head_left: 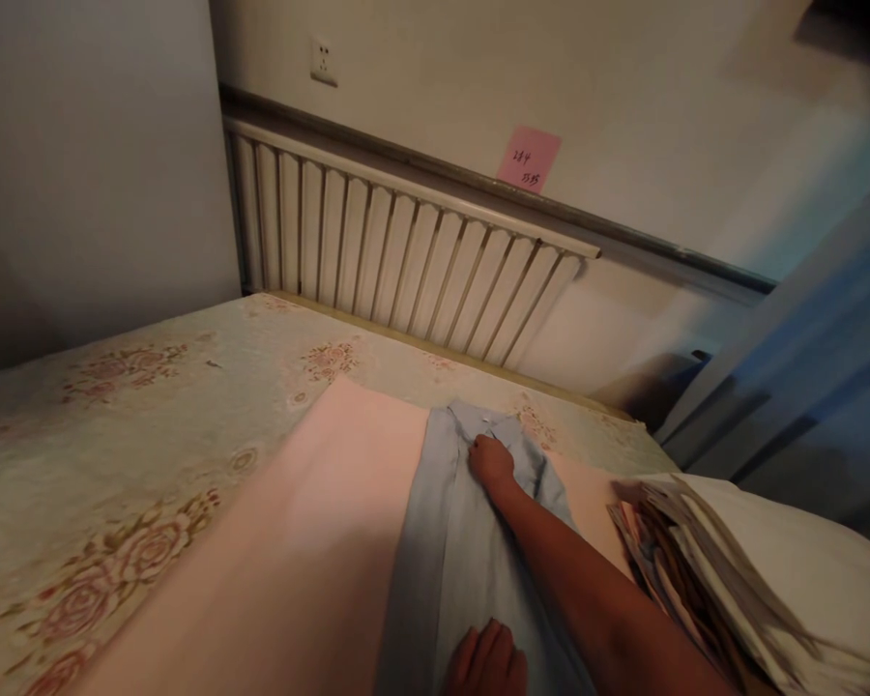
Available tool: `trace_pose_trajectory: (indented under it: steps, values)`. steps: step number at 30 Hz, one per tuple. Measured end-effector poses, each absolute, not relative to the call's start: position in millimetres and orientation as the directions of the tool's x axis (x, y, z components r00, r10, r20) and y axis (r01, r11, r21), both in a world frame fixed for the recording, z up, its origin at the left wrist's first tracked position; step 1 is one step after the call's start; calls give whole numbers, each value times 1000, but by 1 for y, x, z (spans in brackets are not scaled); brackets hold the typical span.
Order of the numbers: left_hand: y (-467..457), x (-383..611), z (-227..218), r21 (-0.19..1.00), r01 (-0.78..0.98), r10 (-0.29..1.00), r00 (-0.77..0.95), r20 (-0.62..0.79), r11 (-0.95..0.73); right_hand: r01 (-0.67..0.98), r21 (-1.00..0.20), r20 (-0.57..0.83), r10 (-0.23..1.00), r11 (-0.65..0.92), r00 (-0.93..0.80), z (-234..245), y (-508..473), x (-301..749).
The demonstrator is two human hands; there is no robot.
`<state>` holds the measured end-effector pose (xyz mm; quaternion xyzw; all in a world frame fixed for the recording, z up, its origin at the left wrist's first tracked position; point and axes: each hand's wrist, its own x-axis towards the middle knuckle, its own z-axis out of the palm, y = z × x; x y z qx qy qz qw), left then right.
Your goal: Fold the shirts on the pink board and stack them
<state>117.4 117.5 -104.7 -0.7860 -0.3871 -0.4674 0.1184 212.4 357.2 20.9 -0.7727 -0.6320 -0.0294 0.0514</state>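
- One bare right hand (491, 460) and one bare left hand (487, 659) rest on a blue-grey shirt (468, 541), seen from above by the person wearing the camera.
- The right hand, reached forward from the lower right, is curled near the shirt's far end; whether cloth is pinched within its fingers cannot be told.
- The left hand shows only at the bottom edge, its fingers laid flat, side by side on the near part of the shirt; its thumb is hidden.
- The shirt stretches lengthwise away from the viewer, just right of centre. A long straight crease or edge runs down its left part, and one small pale button (486, 420) shows near the far end, where the cloth is more rumpled.
- Beneath the shirt lies a smooth pink sheet (333, 483), showing on both sides of it.
- Under the pink sheet is a pale mattress (188, 425) patterned with roses.
- To the right of the right forearm sits a stack of folded fabric (790, 551), white on top, with brown, grey and pinkish layers below.
- Beyond the mattress, a ribbed radiator (406, 256) lines the wall; above it are a pink note (529, 158) with handwriting and a wall socket (323, 62).
- Blue curtains (804, 367) hang at the far right.
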Motion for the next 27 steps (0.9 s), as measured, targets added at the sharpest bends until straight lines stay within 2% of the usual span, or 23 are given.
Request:
trace_pose_trajectory:
  steps: [2, 6, 10, 13, 17, 21, 27]
  values:
    - [123, 114, -109, 161, 739, 480, 240, 844, -654, 981, -42, 128, 973, -187, 191, 24, 355, 211]
    - [129, 96, -111, 118, 713, 540, 401, 740, -692, 992, -31, 198, 972, -120, 124, 29, 344, 203]
    - [126, 90, -108, 202, 734, 658, 409, 632, -649, 996, -26, 274, 959, 87, -77, 22, 326, 186]
    - [122, 93, -100, 262, 747, 744, 430, 512, -612, 976, -65, 235, 954, 208, -188, 8, 317, 178]
    - [120, 90, -87, 358, 747, 825, 466, 318, -560, 973, -123, 154, 973, 193, -174, -5, 317, 177]
    - [120, 81, -71, 406, 725, 830, 505, 236, -557, 943, -242, 139, 970, 229, -200, 4, 316, 188]
    - [115, 66, -32, 429, 703, 812, 565, 146, -567, 933, -305, 235, 964, 192, -122, 35, 275, 238]
